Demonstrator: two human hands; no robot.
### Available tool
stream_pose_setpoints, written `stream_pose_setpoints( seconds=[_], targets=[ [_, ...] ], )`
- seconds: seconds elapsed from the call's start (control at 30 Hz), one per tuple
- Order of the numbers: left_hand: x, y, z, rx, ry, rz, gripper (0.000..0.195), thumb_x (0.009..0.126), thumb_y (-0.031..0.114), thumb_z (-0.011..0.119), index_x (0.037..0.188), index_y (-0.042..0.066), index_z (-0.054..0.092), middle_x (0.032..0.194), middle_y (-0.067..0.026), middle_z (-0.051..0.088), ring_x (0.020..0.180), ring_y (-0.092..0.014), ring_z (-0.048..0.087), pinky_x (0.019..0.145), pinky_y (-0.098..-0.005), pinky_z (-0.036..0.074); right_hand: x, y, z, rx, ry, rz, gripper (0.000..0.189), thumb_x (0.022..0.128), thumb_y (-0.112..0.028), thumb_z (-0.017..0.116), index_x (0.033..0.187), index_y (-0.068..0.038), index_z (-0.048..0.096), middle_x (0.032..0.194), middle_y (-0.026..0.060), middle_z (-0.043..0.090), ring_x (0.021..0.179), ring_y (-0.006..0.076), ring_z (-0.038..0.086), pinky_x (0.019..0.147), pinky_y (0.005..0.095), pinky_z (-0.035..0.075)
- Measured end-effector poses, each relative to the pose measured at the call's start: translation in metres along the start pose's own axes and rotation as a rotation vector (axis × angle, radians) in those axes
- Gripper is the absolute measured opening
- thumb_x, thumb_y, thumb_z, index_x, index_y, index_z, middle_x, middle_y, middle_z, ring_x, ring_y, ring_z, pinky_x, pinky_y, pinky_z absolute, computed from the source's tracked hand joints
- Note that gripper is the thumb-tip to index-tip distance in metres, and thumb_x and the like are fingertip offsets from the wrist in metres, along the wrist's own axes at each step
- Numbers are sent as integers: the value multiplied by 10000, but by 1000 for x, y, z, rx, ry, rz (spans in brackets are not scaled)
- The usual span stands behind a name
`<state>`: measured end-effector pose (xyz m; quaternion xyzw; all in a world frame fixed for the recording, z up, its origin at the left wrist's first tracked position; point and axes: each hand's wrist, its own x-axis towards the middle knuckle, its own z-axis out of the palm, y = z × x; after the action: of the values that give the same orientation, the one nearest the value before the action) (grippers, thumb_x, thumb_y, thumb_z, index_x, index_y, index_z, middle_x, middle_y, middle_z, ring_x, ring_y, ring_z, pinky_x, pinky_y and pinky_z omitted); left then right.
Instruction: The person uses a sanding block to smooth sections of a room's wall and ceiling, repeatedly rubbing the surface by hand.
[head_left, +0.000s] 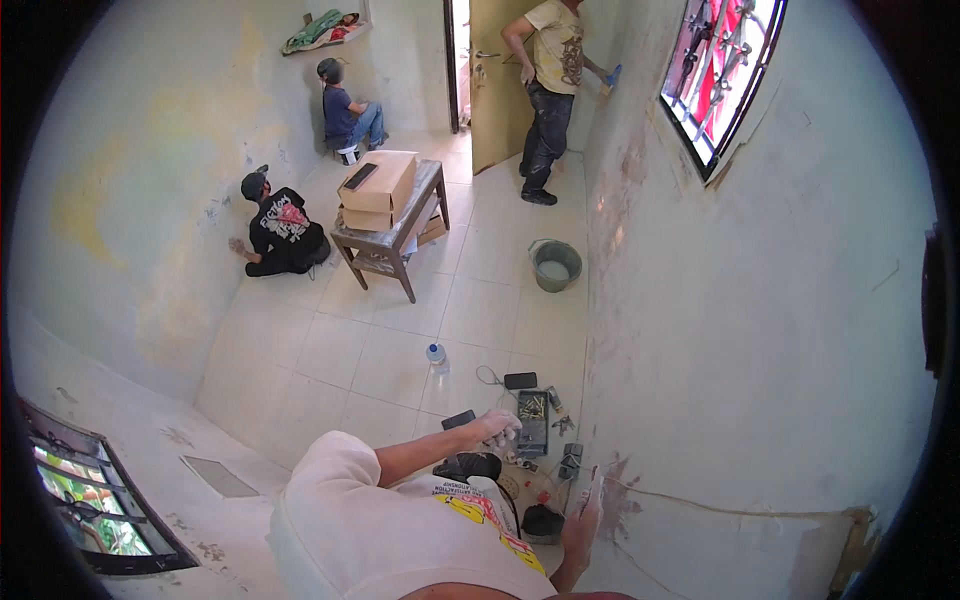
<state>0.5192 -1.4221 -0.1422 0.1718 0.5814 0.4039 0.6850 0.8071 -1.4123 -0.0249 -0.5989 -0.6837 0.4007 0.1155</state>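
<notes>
My left hand (499, 426), dusted white, hangs over the floor beside a black tray (533, 431) with small brass-coloured pieces in it. Its fingers are partly curled; whether they hold anything cannot be told. Close to the right wall, my right hand (579, 529) grips a flat pale object (595, 487), held on edge; its kind is unclear. A patch of damaged, reddish-brown plaster (621, 499) lies just right of it. Between my hands are a small grey box (571, 461) with a cable and a black item (541, 520) in a container.
A water bottle (437, 358), a phone (520, 381) and a bucket (555, 266) stand or lie on the tiles. A wooden table (375, 238) bears cardboard boxes. Two people sit by the left wall; another stands at the right wall. A cable (697, 505) runs along that wall.
</notes>
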Motion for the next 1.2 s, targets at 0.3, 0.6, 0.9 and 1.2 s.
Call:
stream_pose_setpoints(
  seconds=[0.3,0.6,0.9,1.2],
  targets=[
    [-1,3,12,-57,-17,5,224,938,278,572,1066,109,646,784,-19,608,570,-123,575,480,-276,462,7,-2,-3,50,60,-67,509,1055,-262,362,1482,12,334,1450,275,434,1349,430,391,1102,445,323],
    [12,107,7,109,12,418,761,1019,375,480,1564,247,-36,816,-91,680,476,-157,594,370,-304,479,8,15,-6,31,-115,216,511,1054,-281,359,1469,18,347,1438,289,435,1330,441,406,1088,458,340],
    [-55,297,18,146,8,803,899,965,361,574,1576,173,-58,906,-85,650,649,-102,565,571,-251,500,-4,2,-14,-8,-62,256,511,1058,-301,348,1469,3,353,1404,308,456,1294,472,424,1055,488,363],
    [-32,81,-126,513,170,390,474,1005,352,479,1405,99,503,953,-31,591,776,-122,547,662,-286,493,-12,-6,-24,-45,90,54,510,1056,-281,347,1496,-23,318,1457,275,417,1353,437,377,1095,453,332]
  ],
)
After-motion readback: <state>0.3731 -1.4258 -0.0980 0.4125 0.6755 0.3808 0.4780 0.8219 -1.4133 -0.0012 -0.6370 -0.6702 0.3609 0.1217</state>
